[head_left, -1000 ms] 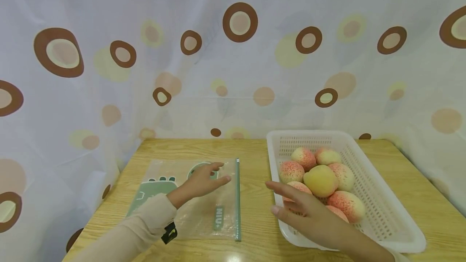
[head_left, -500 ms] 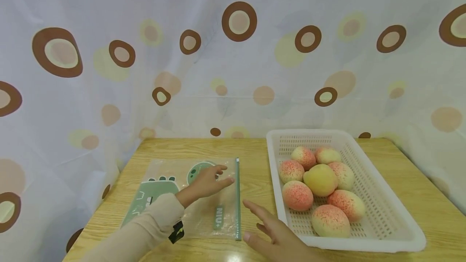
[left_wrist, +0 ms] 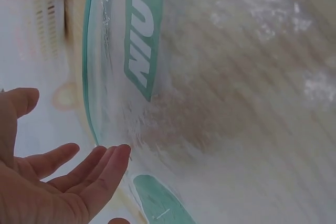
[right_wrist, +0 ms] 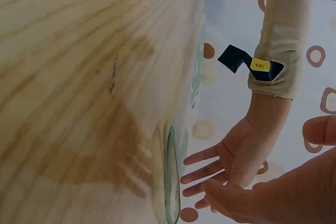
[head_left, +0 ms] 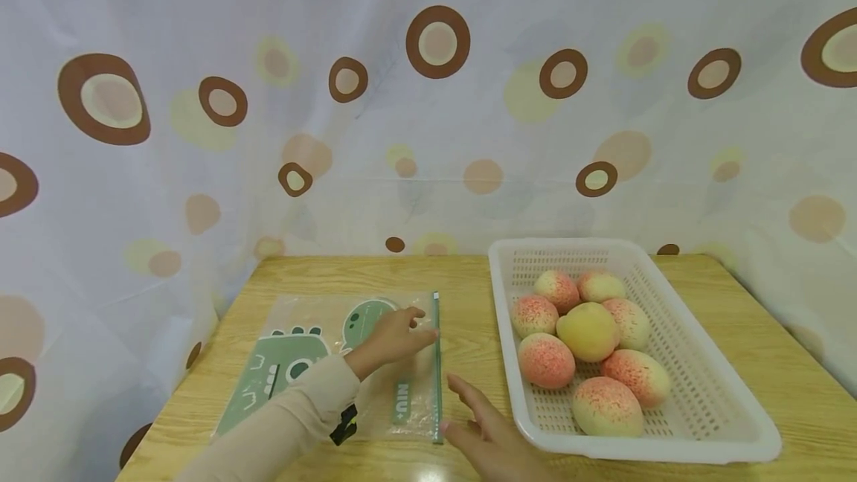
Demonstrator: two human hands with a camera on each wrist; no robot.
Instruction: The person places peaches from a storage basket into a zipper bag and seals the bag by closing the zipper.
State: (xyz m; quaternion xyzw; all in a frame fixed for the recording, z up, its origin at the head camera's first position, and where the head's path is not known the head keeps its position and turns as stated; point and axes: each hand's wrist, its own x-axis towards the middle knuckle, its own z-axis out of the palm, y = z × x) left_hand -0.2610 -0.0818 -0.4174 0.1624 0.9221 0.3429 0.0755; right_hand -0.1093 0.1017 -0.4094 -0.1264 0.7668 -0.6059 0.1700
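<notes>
A clear zip bag with a green dinosaur print lies flat on the table, its green zip edge on the right side. Above the bag near that edge, my left hand hovers with relaxed, slightly bent fingers and holds nothing. By the near end of the zip edge is my right hand, thumb and fingers spread apart and nothing between them. The right wrist view shows both the left hand and the right hand close to the bag's zip edge. Contact with the bag cannot be made out.
A white perforated basket stands on the right of the wooden table. Several red-and-cream peaches and a yellow one lie in it. A patterned curtain hangs behind the table.
My right hand has moved left from over the basket to the bag's near corner. My left hand has shifted a little right, toward the zip edge.
</notes>
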